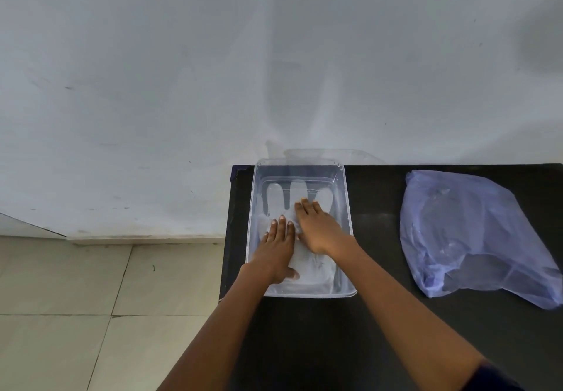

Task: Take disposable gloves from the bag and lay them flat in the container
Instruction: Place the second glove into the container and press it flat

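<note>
A clear plastic container (347,201) stands at the left end of a black table. A translucent disposable glove (297,191) lies inside it, fingers pointing away from me. My left hand (275,249) rests palm down on the glove's near left part. My right hand (316,226) presses flat on its middle, fingers spread. Both hands hide much of the glove. A crumpled blue plastic bag (466,232) lies on the table to the right, apart from both hands.
The black table (374,238) stands against a white wall (213,70); its left edge runs just beside the container. A tiled floor (76,314) lies below to the left. A clear lid (359,156) leans behind the container.
</note>
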